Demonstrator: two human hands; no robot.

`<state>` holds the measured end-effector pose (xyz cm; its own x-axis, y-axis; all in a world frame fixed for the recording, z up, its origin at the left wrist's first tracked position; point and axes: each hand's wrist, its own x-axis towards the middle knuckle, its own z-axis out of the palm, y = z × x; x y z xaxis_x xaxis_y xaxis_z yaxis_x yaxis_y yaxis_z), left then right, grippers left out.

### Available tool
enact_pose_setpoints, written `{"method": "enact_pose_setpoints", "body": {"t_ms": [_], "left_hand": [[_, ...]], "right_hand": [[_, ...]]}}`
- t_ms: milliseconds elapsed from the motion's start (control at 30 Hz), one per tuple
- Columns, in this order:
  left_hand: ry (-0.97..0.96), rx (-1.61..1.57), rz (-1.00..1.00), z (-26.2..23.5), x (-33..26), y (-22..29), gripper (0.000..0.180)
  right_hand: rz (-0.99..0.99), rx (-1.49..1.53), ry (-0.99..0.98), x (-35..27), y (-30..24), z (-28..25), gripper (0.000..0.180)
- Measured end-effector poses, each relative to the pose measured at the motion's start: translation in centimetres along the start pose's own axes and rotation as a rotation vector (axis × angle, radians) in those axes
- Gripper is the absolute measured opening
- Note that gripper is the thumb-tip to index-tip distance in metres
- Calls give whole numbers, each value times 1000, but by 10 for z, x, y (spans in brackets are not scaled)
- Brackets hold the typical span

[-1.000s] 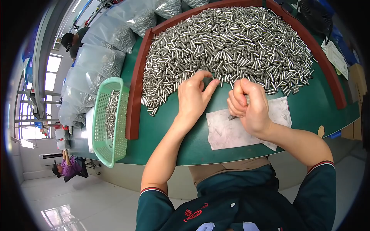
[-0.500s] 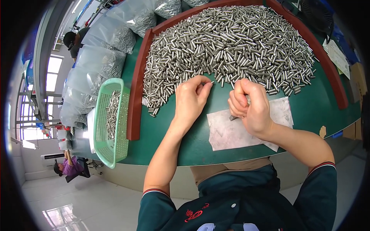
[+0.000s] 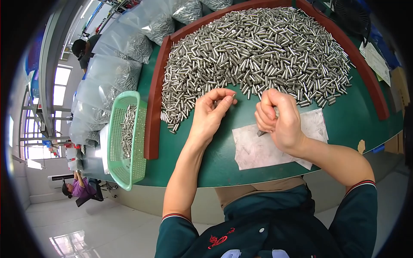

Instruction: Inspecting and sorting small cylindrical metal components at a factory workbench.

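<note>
A large heap of short, shiny metal pins (image 3: 258, 51) covers the far part of the green table (image 3: 189, 165). At the heap's near edge, my left hand (image 3: 208, 114) is closed in a pinch, a small metal pin (image 3: 233, 95) showing between thumb and fingertips. My right hand (image 3: 279, 122) makes a fist above a smudged white sheet (image 3: 254, 150). A dark grey end (image 3: 260, 133) pokes out below that fist; the rest of what it grips is hidden by the fingers.
A dark red wooden frame (image 3: 152, 129) borders the heap. Left of it stands a green plastic basket (image 3: 140, 163) holding more pins. Several clear bags (image 3: 116, 71) of pins line the far left edge. A black fan (image 3: 352, 19) is at back right. Two people are at the left.
My left hand has turned slightly, its thumb drawing in under the fingers with the pin. My right hand keeps its place. The whole view has shifted slightly.
</note>
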<state>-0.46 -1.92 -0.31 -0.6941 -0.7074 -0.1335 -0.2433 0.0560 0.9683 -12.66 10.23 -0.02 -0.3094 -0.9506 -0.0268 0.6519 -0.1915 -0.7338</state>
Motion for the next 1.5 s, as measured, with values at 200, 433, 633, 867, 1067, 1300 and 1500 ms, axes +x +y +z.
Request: {"method": "enact_pose_setpoints", "body": {"t_ms": [200, 433, 633, 867, 1067, 1300, 1500], "left_hand": [[-134, -480, -131, -9, 0, -1, 19], [-177, -656, -216, -13, 0, -1, 23], [-96, -652, -182, -5, 0, 3, 20], [165, 552, 379, 9, 7, -7, 8], [229, 639, 552, 20, 16, -12, 14], [214, 702, 572, 22, 19, -14, 13], [90, 746, 535, 8, 11, -7, 11]], "right_hand": [[6, -4, 1, 1, 0, 1, 35], [-2, -42, -1, 2, 1, 1, 36], [6, -35, 5, 2, 2, 0, 36], [10, 12, -1, 2, 0, 0, 35], [-2, -3, 3, 4, 1, -1, 35], [-10, -10, -9, 4, 1, 0, 35], [-5, 2, -5, 4, 1, -1, 35]]}}
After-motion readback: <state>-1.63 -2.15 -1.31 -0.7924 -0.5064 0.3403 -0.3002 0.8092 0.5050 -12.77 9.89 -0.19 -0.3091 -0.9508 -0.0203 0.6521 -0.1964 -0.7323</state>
